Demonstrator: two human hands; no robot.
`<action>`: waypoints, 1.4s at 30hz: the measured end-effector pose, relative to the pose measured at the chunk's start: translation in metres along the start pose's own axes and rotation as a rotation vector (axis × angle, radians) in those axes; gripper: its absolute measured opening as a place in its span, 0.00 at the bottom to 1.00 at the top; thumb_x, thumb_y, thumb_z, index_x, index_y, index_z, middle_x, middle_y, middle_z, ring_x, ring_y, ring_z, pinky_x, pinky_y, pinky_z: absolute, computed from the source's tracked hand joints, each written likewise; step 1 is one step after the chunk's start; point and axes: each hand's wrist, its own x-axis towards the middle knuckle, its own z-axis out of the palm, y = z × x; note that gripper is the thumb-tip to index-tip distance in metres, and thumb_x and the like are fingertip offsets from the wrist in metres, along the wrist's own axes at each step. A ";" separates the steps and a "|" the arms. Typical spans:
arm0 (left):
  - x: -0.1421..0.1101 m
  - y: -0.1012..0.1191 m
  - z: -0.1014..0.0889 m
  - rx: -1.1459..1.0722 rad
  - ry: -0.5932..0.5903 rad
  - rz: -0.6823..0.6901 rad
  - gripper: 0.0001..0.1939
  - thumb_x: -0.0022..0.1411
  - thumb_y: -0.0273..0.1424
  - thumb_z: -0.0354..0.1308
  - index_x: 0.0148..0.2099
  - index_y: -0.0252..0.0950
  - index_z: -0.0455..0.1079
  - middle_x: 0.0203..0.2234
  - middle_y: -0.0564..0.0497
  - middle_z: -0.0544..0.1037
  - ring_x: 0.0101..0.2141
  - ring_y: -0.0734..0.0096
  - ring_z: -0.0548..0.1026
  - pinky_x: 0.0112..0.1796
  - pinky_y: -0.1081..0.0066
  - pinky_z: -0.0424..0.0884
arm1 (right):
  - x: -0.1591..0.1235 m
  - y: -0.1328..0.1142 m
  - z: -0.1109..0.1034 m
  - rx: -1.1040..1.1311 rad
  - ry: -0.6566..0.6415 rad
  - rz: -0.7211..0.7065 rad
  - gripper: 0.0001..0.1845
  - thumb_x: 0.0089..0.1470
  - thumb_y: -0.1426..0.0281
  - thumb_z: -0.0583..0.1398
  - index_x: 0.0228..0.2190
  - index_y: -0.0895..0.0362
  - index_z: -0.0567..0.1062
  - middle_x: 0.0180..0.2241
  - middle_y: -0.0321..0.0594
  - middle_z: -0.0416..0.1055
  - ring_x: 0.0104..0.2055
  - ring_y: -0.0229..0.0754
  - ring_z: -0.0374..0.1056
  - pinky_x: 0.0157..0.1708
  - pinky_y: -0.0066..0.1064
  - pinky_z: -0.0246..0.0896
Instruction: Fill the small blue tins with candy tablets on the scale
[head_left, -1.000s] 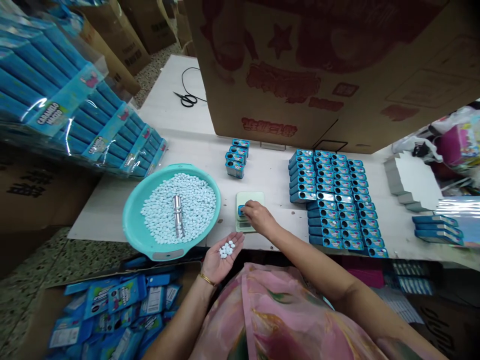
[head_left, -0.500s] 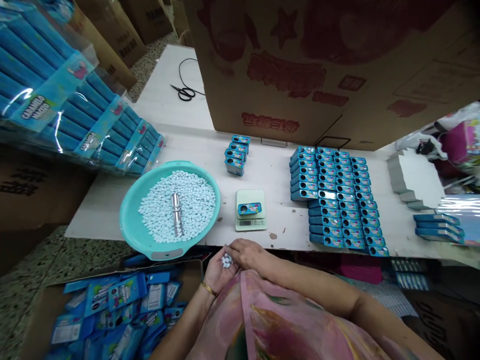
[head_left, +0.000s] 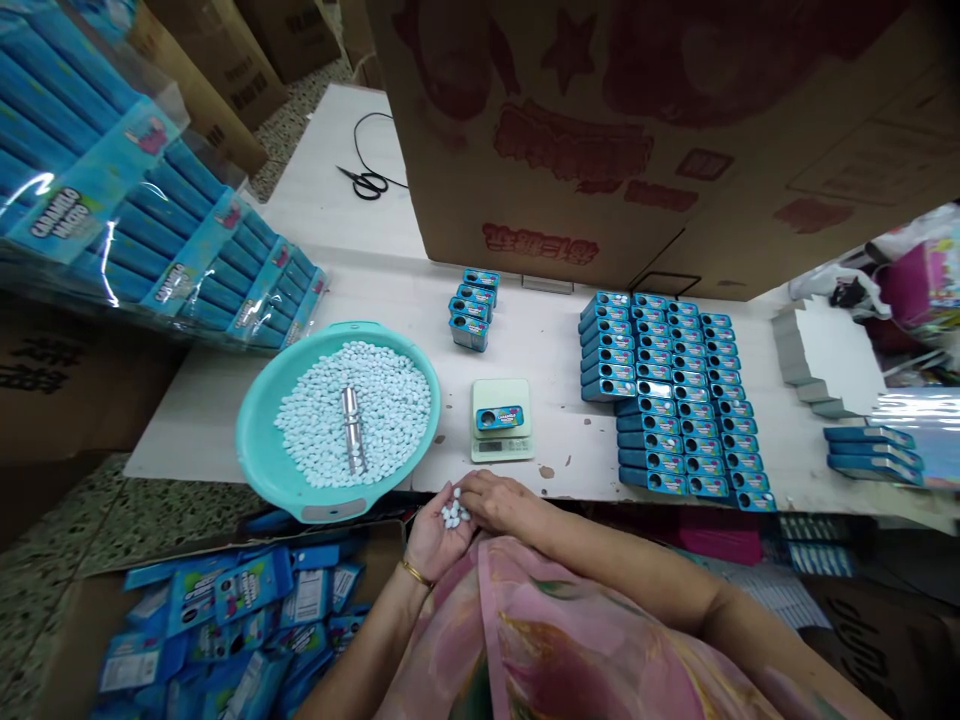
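Cradling pale-blue candies [head_left: 454,513] in cupped left hand [head_left: 435,538]; right hand [head_left: 501,502] curled against it, cannot tell if grasping any; candies probably light, hard, slippery, best pinched singly; blue CARAMELO box [head_left: 499,417] on digital scale [head_left: 499,390], beyond both hands

White, chipped desk [head_left: 540,350]: at near left, an oval turquoise plastic basin [head_left: 259,425]; to its right, a pale green rectangular scale [head_left: 502,390]; behind the scale, four small blue oblong containers [head_left: 469,333]; farther right, close-set rows of matching blue containers [head_left: 649,425]; along the back, a large brown cardboard box [head_left: 555,190] with red print; to its left, black scissors [head_left: 367,186].
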 end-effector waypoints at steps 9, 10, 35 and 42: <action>0.009 0.007 0.031 -0.012 -0.043 0.076 0.11 0.57 0.24 0.44 0.33 0.27 0.67 0.25 0.47 0.74 0.27 0.76 0.72 0.30 0.75 0.69 | 0.006 0.015 -0.037 0.112 0.107 0.005 0.05 0.51 0.75 0.52 0.32 0.59 0.67 0.36 0.41 0.64 0.38 0.38 0.57 0.38 0.28 0.55; 0.010 0.008 0.034 -0.021 -0.046 0.100 0.10 0.57 0.23 0.44 0.31 0.28 0.67 0.24 0.48 0.73 0.26 0.77 0.72 0.29 0.76 0.69 | 0.007 0.018 -0.039 0.150 0.133 -0.001 0.05 0.51 0.75 0.53 0.32 0.59 0.68 0.36 0.41 0.64 0.38 0.37 0.57 0.38 0.28 0.55; 0.011 0.014 0.004 -0.014 -0.067 0.124 0.12 0.56 0.23 0.44 0.36 0.26 0.68 0.35 0.40 0.74 0.40 0.62 0.70 0.40 0.63 0.68 | 0.002 0.034 -0.032 0.203 0.413 0.228 0.13 0.54 0.76 0.48 0.37 0.57 0.68 0.35 0.42 0.67 0.39 0.38 0.61 0.38 0.30 0.57; 0.000 -0.005 -0.010 -0.072 -0.017 -0.065 0.13 0.57 0.25 0.44 0.23 0.30 0.64 0.17 0.52 0.70 0.21 0.79 0.70 0.27 0.77 0.67 | -0.010 -0.013 -0.026 0.031 -0.039 -0.066 0.11 0.51 0.69 0.54 0.37 0.61 0.65 0.34 0.42 0.63 0.38 0.40 0.57 0.35 0.30 0.56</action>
